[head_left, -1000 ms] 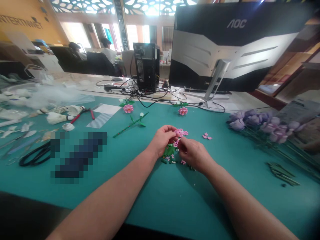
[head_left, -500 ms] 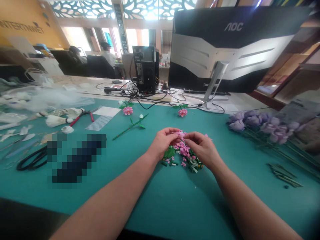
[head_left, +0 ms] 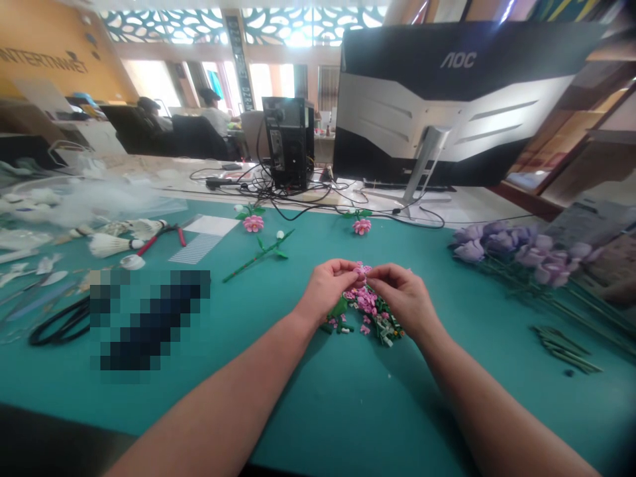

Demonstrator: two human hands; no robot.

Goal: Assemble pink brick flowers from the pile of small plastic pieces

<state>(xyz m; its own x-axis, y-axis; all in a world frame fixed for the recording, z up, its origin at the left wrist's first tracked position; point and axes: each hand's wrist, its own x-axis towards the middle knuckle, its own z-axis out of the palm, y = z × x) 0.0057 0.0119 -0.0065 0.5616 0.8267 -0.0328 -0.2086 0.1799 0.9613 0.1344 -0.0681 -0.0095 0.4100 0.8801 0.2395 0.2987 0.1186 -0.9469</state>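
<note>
Across the green tabletop [head_left: 348, 411], bulkier things lie toward the edges, which seems to leave the middle to your hands. Past its far side stands the monitor [head_left: 457, 86], its back to you, with the black computer tower [head_left: 289, 142] to its left among cables, both apparently set beyond your working space. To your right lies a bunch of purple flowers [head_left: 511, 248], likely put aside so the stems don't crowd your arm. Your left hand [head_left: 322, 288] and right hand [head_left: 405, 291] come together at the fingertips, forearms spread wide, probably to steady fine handling. Beneath and between them sits the pile of loose pieces [head_left: 370, 305], pink, green and white, presumably heaped there for easy picking. Farther off, a green stem [head_left: 258, 257] lies left of your hands, and a left pink blossom [head_left: 253, 224] and a right pink blossom [head_left: 362, 227] rest near the far edge, likely apart to avoid mixing. Smallest, a pink piece [head_left: 358, 268] is pinched in your left fingertips; whether your right thumb and finger grip it too, I cannot tell.
</note>
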